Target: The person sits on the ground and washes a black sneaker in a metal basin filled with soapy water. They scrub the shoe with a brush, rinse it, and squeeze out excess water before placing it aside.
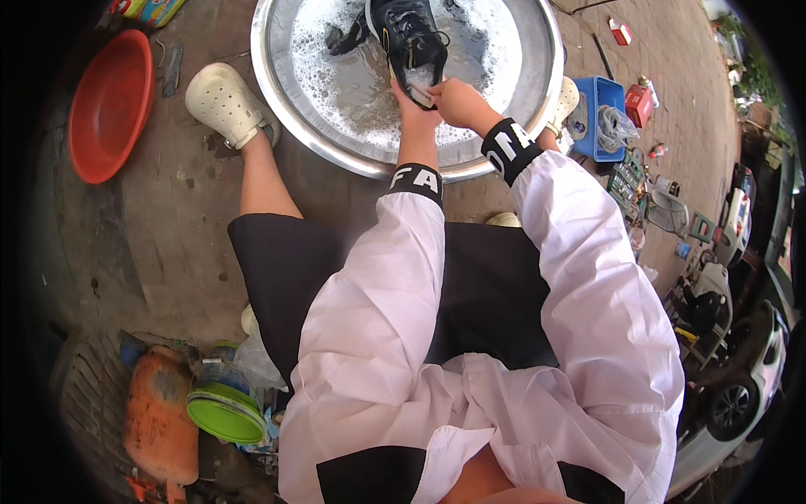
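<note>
A wet black sneaker (409,38) is held over a large metal basin (286,126) of cloudy, foamy water, its heel end towards me. My left hand (417,108) grips the heel from below and from the left. At the shoe's opening, my right hand (463,104) pinches something small and pale, perhaps a brush or the shoe's lining; its fingers hide most of it. Another dark, wet item (348,38) lies partly in the suds left of the shoe. What lies under the murky water cannot be made out.
A red plastic basin (112,107) sits on the ground at the left. Right of the metal basin stand a blue plastic basket (585,120) with a plastic bag and a red box (639,106). An orange tank (160,416) and a green-rimmed bucket (227,416) are at the lower left.
</note>
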Demonstrator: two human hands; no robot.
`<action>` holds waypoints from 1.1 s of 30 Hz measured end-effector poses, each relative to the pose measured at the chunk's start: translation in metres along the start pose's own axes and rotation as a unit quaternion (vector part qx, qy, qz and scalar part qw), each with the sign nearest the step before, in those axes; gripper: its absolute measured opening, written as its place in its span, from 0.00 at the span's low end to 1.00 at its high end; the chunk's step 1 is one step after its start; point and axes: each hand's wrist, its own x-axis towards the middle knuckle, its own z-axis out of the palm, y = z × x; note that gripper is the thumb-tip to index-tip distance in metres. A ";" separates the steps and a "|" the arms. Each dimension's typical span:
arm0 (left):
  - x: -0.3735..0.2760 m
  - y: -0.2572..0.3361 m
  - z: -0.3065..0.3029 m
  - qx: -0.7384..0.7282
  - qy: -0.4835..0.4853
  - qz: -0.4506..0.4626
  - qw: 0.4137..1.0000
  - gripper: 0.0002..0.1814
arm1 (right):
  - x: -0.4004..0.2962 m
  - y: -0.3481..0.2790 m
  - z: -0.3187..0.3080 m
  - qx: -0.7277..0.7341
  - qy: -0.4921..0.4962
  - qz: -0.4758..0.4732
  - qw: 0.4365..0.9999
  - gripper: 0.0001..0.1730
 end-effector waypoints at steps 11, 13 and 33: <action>-0.030 -0.011 0.002 0.056 0.276 -0.104 0.954 0.38 | 0.009 -0.004 -0.003 -0.241 0.068 -0.125 0.960 0.09; -0.040 -0.015 0.003 0.059 0.317 -0.125 0.938 0.40 | 0.024 -0.014 -0.009 -0.370 0.088 -0.196 0.904 0.10; -0.015 0.029 -0.003 0.662 0.185 0.431 0.584 0.14 | -0.017 -0.032 0.081 0.228 0.246 0.096 0.937 0.16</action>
